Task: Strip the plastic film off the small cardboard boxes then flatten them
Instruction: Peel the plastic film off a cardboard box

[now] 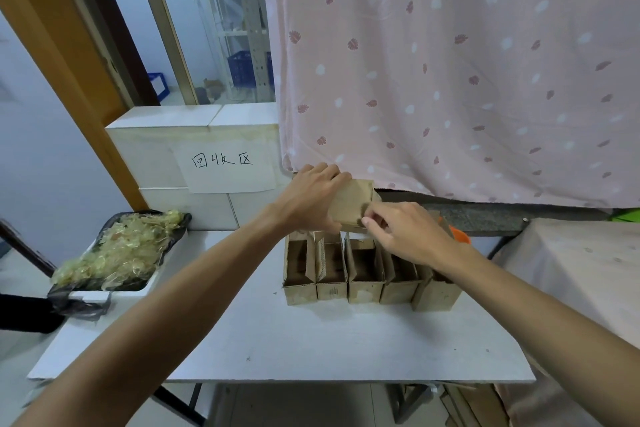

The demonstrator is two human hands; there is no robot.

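A small brown cardboard box [351, 202] is held in the air above the far side of the white table [311, 340]. My left hand [311, 198] grips its left end from above. My right hand [405, 232] pinches at its lower right edge with thumb and forefinger; whether film is between the fingers is too small to tell. Below the hands a row of several open-topped cardboard boxes [367, 274] stands side by side on the table.
A black-lined tray [121, 250] heaped with crumpled yellowish plastic film sits at the table's left end. A white tiled ledge with a handwritten paper sign [225, 163] stands behind. A pink patterned curtain [467, 80] hangs at the back right. An orange object [460, 237] peeks from behind my right hand.
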